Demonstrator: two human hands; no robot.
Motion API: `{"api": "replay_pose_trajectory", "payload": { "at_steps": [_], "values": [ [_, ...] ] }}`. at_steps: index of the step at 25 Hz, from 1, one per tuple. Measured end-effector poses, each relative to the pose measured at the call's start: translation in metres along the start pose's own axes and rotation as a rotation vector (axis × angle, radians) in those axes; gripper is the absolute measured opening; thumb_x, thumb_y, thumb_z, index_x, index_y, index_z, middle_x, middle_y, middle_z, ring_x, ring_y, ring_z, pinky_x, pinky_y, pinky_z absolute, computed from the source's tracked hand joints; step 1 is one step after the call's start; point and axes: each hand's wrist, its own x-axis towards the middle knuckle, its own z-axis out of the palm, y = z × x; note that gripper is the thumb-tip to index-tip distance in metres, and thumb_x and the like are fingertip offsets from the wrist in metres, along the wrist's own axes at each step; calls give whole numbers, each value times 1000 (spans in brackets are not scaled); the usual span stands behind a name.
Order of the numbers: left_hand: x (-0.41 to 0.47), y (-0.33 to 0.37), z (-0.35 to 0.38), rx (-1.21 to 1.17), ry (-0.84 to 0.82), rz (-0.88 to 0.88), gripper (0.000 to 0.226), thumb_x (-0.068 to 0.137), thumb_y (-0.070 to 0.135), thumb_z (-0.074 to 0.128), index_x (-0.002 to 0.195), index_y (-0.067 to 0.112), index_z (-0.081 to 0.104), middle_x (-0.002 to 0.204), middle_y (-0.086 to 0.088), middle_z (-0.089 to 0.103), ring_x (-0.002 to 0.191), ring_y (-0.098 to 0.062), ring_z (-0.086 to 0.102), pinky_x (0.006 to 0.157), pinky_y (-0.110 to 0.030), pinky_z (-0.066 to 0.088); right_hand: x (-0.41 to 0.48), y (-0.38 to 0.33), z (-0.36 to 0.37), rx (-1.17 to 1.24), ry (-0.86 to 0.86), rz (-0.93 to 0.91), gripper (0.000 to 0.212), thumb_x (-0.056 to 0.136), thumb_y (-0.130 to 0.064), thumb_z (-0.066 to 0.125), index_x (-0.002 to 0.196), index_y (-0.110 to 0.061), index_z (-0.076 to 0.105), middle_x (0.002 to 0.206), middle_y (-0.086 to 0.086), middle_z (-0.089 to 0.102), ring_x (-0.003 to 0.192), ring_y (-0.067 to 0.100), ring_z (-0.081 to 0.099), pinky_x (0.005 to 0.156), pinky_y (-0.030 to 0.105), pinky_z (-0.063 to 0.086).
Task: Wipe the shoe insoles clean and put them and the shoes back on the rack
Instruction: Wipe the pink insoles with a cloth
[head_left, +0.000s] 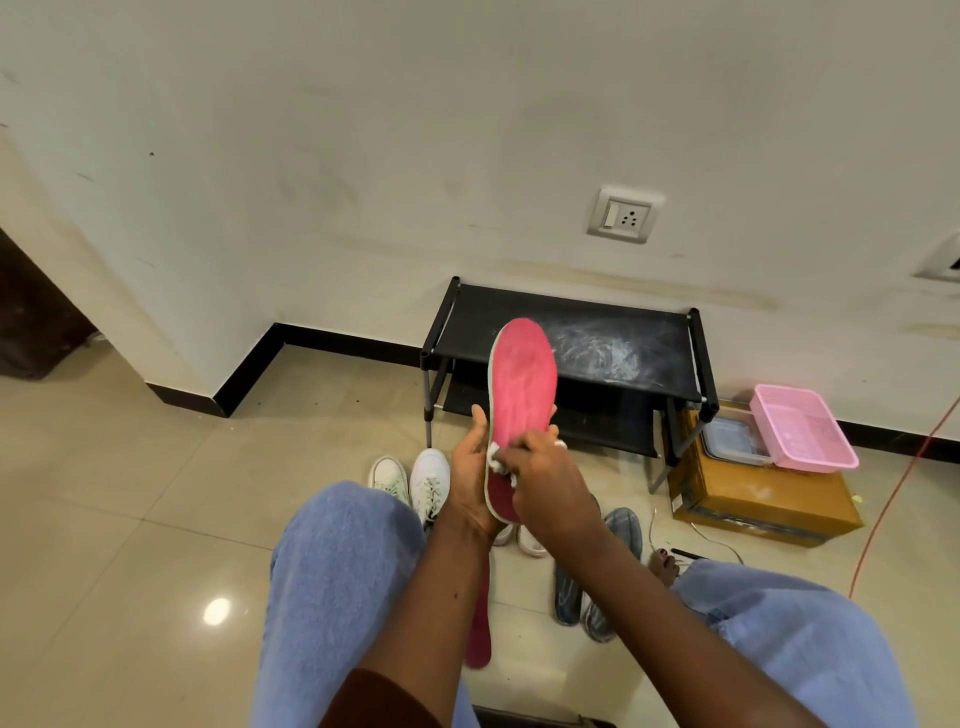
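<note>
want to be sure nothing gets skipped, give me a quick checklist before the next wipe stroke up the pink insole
1. Insole held firm: ok, left hand grips the pink insole near its heel, toe end pointing up.
2. Wipe in place: ok, right hand presses a white wipe on the lower part.
3. Whole surface wiped: not ok, the heel end looks darker, the upper part lighter and seemingly untouched.
4. Second insole: cannot tell if wiped, a dark red insole lies on the floor.
5. Rack ready: not ok, its top shelf shows whitish dusty smears.
6. Shoes back: not ok, white shoes sit on the floor.
</note>
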Motion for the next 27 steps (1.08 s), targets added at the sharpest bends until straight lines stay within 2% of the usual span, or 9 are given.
{"api": "replay_pose_trajectory", "payload": {
  "at_steps": [3,7,10,13,19,22,24,25,27],
  "values": [
    [-2,-1,1,-16,0,82,68,86,57,42,117,-1,59,99,-18,66,92,-31,67,80,-39,57,22,0,-2,-41,-13,81,27,89,1,48,110,-2,65,106,16,59,94,30,56,76,30,42],
    [-1,-2,-3,-4,8,112,54,80,49,54,91,0,74,86,-14,68,80,-27,69,74,-35,57,16,-6,-1,19,-39,111,29,88,2,48,109,-5,67,107,13,60,97,29,54,75,22,35],
    [1,1,-9,48,46,24,66,81,60,48,93,0,73,91,-13,64,79,-23,67,71,-31,57,0,-8,-7,103,-149,79,34,81,8,49,105,-6,69,108,10,62,100,25,55,75,10,31],
    [4,5,-11,63,104,33,71,83,63,41,92,2,75,92,-15,66,79,-22,67,71,-29,56,-13,-8,-11,119,-191,51,32,84,4,52,108,-9,69,109,8,62,101,21,54,84,18,37],
    [-2,1,1,34,71,114,57,83,50,50,96,-1,72,95,-15,65,86,-27,67,79,-36,56,15,-8,-4,51,-26,118,28,90,-2,47,109,-4,67,107,15,60,97,29,54,77,25,37],
    [-3,-5,6,37,43,163,42,80,40,55,89,4,76,91,-13,70,82,-26,70,74,-34,57,31,-3,-4,6,64,161,27,94,-9,45,108,0,65,108,16,59,96,31,56,73,27,39],
    [-2,-6,4,-16,8,174,37,69,33,73,92,4,75,94,-14,70,85,-27,70,76,-36,56,34,-4,-5,-9,66,161,28,95,-13,44,111,-4,65,110,14,59,98,29,55,75,26,40],
    [-1,-6,2,-35,-4,166,44,62,30,82,96,3,74,98,-15,70,88,-29,70,78,-38,56,33,-6,-5,-8,53,141,29,95,-14,43,112,-5,64,111,12,59,99,28,56,79,26,42],
    [-1,-3,-1,-41,6,123,50,68,39,77,98,-1,72,102,-17,69,92,-30,69,80,-40,55,27,-10,-5,-35,17,87,30,96,-12,40,115,-7,62,114,10,58,102,24,55,89,22,42]
  ]
}}
